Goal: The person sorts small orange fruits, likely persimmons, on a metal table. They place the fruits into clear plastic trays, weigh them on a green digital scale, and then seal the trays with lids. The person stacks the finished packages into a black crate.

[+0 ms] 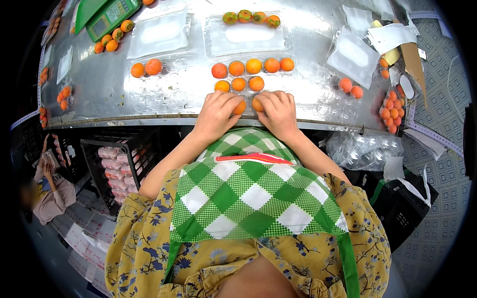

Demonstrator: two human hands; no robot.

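Note:
In front of me lies a clear plastic clamshell tray (287,83) with moulded round cups. Several orange persimmons (237,68) fill its far row, and three more (238,84) sit in the row nearer me. My left hand (219,111) grips one persimmon (239,108) from its left side, at the table's near edge. Opposite it, my right hand (277,111) has its fingers around another persimmon (257,104). The fingers partly cover both fruits and the near cups. On the tray's flat lid, beyond, rests a white pad (249,35) with a line of green-and-orange persimmons (245,16).
Another open tray (167,89) with two persimmons stands left; a third (331,97) is at right. A green scale (111,18) sits far left beside loose persimmons (111,45). Below the metal table (93,85) are a black crate (111,149) of packed trays and a seated person (56,197).

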